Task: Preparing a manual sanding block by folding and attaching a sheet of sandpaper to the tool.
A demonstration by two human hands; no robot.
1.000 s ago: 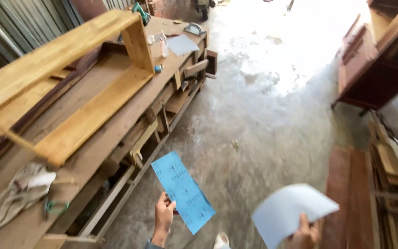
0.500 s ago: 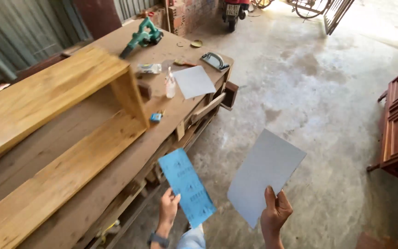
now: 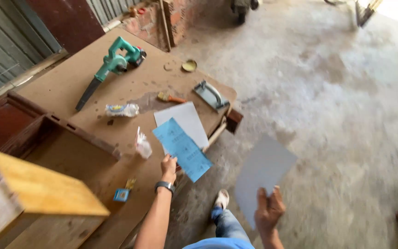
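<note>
Seen from above, a person stands at the corner of a brown wooden work surface point(image 3: 70, 87), holding one sheet of paper in each hand.

The left hand point(image 3: 168, 167), with a dark watch at the wrist, is raised over the near edge of the surface. Its fingers are closed in a pinch on the lower edge of a blue sheet point(image 3: 181, 148), which slants up and to the left from the grip. The blue sheet partly covers a white sheet point(image 3: 187, 119) that lies flat on the surface behind it.

The right hand point(image 3: 268, 210) is lower and further right, out over the concrete floor point(image 3: 328, 92). Fingers and thumb are closed on the bottom edge of a pale grey sheet point(image 3: 264, 168), which stands up from the hand and is slightly blurred. The two held sheets are apart, not touching.

On the surface, beyond the white sheet, lie a small brush with an orange handle point(image 3: 170, 97) and a grey metal tool with a handle point(image 3: 212, 95). Further back lies a green cordless blower point(image 3: 114, 64). A crumpled plastic packet point(image 3: 122, 109) sits left of the white sheet, and a small clear bag point(image 3: 143, 146) lies just left of the blue sheet. A pale wooden box point(image 3: 33, 198) fills the lower left corner.
</note>
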